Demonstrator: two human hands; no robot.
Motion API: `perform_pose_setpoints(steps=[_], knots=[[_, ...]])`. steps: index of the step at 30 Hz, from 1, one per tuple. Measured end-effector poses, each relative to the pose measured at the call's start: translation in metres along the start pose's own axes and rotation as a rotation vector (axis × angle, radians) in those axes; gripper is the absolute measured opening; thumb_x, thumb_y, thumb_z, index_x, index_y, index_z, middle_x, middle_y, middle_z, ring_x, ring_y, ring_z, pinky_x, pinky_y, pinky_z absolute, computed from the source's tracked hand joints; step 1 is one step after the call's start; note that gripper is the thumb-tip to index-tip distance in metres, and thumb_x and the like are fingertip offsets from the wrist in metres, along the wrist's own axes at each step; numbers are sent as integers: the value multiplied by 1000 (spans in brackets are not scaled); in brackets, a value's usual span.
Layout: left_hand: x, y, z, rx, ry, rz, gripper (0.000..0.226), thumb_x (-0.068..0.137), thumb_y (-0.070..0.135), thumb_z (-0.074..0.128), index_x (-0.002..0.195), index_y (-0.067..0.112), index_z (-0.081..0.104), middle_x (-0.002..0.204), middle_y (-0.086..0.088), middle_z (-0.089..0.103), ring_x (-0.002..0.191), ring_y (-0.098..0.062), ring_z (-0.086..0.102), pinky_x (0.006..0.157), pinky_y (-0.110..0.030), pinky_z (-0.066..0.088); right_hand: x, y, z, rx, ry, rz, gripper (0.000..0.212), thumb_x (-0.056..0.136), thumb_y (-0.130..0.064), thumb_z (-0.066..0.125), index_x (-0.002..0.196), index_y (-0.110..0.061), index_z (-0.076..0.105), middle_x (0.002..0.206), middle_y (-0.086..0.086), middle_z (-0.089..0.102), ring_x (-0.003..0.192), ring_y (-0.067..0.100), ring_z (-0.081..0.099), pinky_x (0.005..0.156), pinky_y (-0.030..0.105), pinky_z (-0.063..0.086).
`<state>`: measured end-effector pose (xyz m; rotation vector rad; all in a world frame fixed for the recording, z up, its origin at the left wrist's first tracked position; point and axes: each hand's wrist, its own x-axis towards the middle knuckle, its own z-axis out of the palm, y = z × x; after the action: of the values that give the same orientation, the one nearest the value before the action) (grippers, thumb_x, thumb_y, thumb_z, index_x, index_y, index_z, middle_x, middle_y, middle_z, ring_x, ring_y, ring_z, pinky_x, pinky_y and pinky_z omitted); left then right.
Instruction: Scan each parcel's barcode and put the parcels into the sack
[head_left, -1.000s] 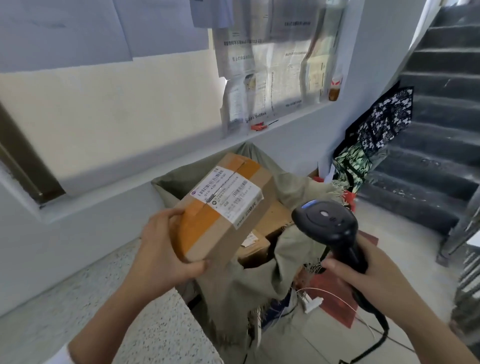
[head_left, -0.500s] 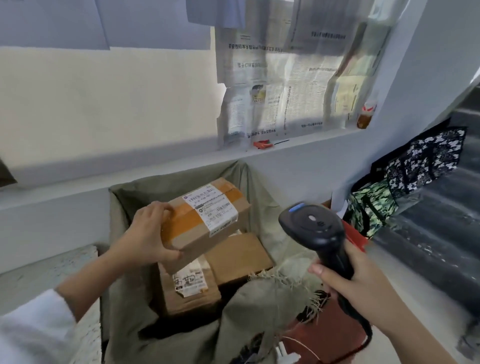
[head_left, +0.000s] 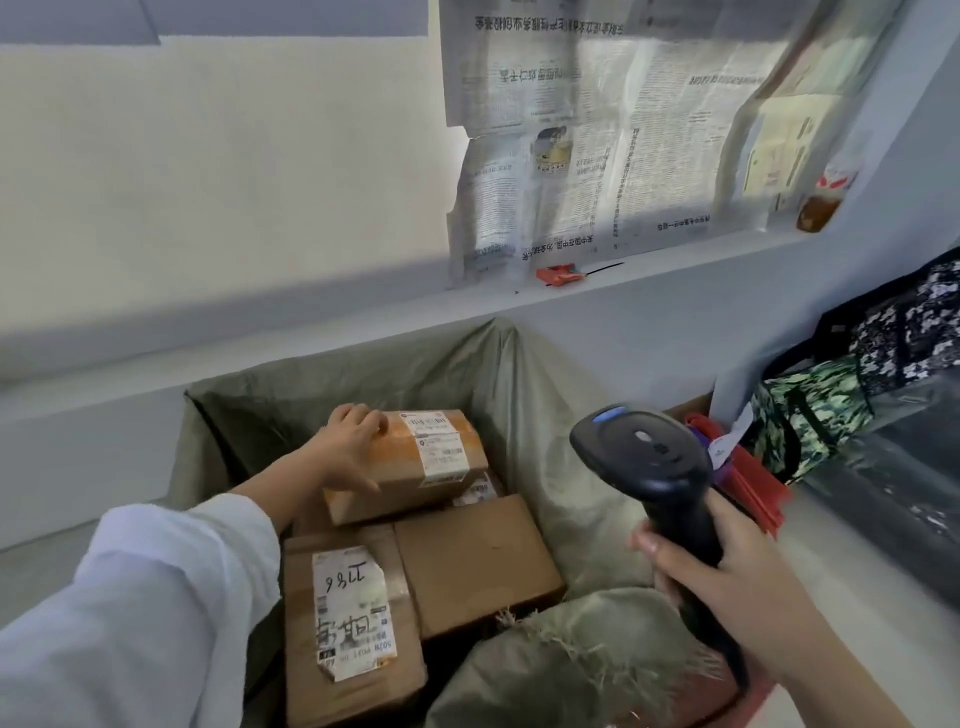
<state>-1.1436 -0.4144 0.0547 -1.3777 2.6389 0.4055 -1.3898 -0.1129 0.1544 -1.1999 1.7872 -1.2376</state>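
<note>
4 parcels (head_left: 467, 561) in sack (head_left: 519, 389), 1 scanner (head_left: 644, 457)

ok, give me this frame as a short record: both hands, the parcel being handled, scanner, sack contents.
left hand: grips the left end of the orange-taped parcel
orange-taped parcel: inside the sack, lying on other parcels, label up
right hand: holds the scanner upright, to the right of the parcels
also in sack: labelled parcel, plain parcel, side by side
task state: parcel in sack, not yet released
</note>
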Motion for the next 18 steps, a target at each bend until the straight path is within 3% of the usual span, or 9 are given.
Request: perform_pose_setpoints(steps=[4,11,14,18], knots=[[42,-6,10,-12,14,-22,61,79,32,70,129,17,38,139,-8,35,130,-28,29,104,-39,35,31,1,7,13,18,17,10,79,-2,68,83,-5,59,49,-1,58,42,8,50,45,15,42],[70,-2,35,40,132,-20,44,88,31,62,127,18,44,143,-7,32,130,-28,30,96,-41,44,61,9,18,18,-21,61,13,79,-2,69,83,-6,58,53,0,59,43,7,50,45,18,43],[78,1,43,26,133,-33,45,89,26,62,129,17,45,149,-8,28,137,-29,23,102,-44,40,69,10,19,-7,-22,50,10,80,-2,67,84,-5,59,56,-1,60,44,7,51,47,17,44],[80,1,57,-4,127,-58,49,90,22,60,136,18,41,156,-6,20,145,-28,9,115,-41,23,72,11,19,-19,-33,64,9,81,-5,67,87,-6,59,58,-1,61,46,6,53,48,19,45]])
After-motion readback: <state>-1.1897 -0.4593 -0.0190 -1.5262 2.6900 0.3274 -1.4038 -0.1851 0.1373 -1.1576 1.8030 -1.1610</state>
